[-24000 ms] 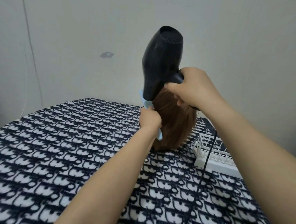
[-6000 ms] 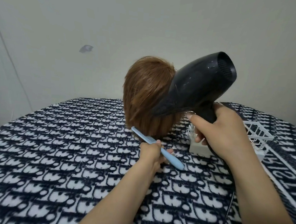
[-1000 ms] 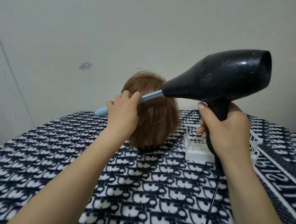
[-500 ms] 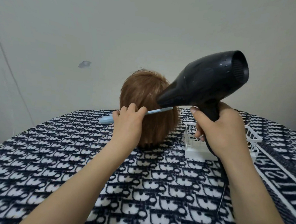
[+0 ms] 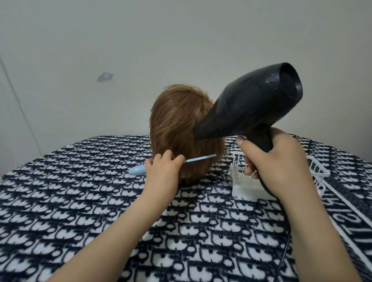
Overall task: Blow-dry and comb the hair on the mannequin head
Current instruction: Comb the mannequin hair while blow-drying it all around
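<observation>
Patterned blanket (image 5: 89, 211); mannequin hair (image 5: 177, 127) auburn, short, smooth.

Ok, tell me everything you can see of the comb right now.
The comb is pale blue, slim and looks plastic, with a rounded, wider handle end and a thin flat blade. It lies nearly level, handle end lower left, tip slightly higher to the right. The left hand grips it around the middle, hiding that part. The blade lies against the lower ends of the mannequin's brown hair. Individual teeth are too fine to make out.
</observation>
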Tool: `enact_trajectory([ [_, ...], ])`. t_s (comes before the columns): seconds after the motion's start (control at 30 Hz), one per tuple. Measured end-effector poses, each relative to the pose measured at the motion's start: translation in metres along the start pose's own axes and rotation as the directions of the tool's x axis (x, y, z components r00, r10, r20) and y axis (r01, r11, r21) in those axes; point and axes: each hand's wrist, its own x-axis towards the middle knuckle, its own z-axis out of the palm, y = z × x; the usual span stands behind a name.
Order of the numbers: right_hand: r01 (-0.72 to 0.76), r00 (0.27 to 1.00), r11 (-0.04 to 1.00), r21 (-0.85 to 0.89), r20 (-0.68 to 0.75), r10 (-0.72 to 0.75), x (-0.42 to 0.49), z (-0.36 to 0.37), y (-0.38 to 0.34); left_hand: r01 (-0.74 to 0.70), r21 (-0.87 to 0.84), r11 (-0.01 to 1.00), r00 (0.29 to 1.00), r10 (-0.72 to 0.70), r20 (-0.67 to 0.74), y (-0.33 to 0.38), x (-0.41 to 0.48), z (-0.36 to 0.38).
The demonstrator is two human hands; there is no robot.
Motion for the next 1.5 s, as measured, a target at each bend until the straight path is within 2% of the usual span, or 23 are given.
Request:
enact_trajectory([
  [0.17,-0.009,1.000,1.000,-0.026,0.028,0.010,0.001,0.000,0.002,-0.052,0.034,0.998,0.999,0.053,-0.003,0.001,-0.005,0.008],
  [0.3,-0.010,0.999,0.999,-0.052,0.036,0.012,0.001,0.000,0.003,-0.104,0.092,0.990,0.982,0.088,0.165,0.000,-0.021,0.025],
  [0.4,-0.019,0.999,0.999,-0.043,0.035,0.020,0.002,-0.002,0.004,-0.075,0.089,0.993,0.978,0.056,0.200,-0.005,-0.028,0.033],
  [0.53,-0.034,0.999,0.999,0.019,0.006,0.033,0.002,-0.005,0.003,-0.053,0.039,0.998,0.996,0.050,0.073,-0.007,-0.025,0.021],
  [0.63,-0.001,0.997,1.000,0.025,-0.074,0.003,0.001,-0.006,0.000,-0.026,-0.107,0.994,0.992,0.013,-0.122,-0.008,-0.019,0.003],
  [0.77,0.026,0.984,0.995,0.092,-0.179,-0.009,0.000,-0.009,-0.002,-0.012,-0.354,0.935,0.925,-0.124,-0.359,-0.012,-0.010,-0.029],
  [0.93,0.035,0.977,0.989,0.141,-0.215,-0.004,-0.002,-0.013,-0.004,0.044,-0.426,0.904,0.849,-0.259,-0.461,-0.021,0.026,-0.067],
  [1.03,0.035,0.978,0.993,0.110,-0.208,-0.011,-0.001,-0.012,-0.004,0.123,-0.440,0.890,0.849,-0.324,-0.418,-0.032,0.056,-0.080],
  [1.17,0.043,0.979,0.992,0.116,-0.202,-0.019,0.000,-0.010,-0.003,0.249,-0.407,0.879,0.914,-0.352,-0.202,-0.039,0.085,-0.085],
  [1.27,0.047,0.980,0.992,0.114,-0.199,-0.024,0.000,-0.009,-0.003,0.274,-0.423,0.863,0.939,-0.336,-0.076,-0.033,0.089,-0.081],
  [1.37,0.048,0.978,0.992,0.118,-0.206,-0.022,0.000,-0.010,-0.003,0.282,-0.499,0.820,0.936,-0.350,-0.046,-0.027,0.086,-0.076],
  [1.5,0.048,0.978,0.992,0.119,-0.206,-0.023,-0.001,-0.011,-0.002,0.271,-0.463,0.844,0.933,-0.348,-0.087,-0.018,0.082,-0.070],
])
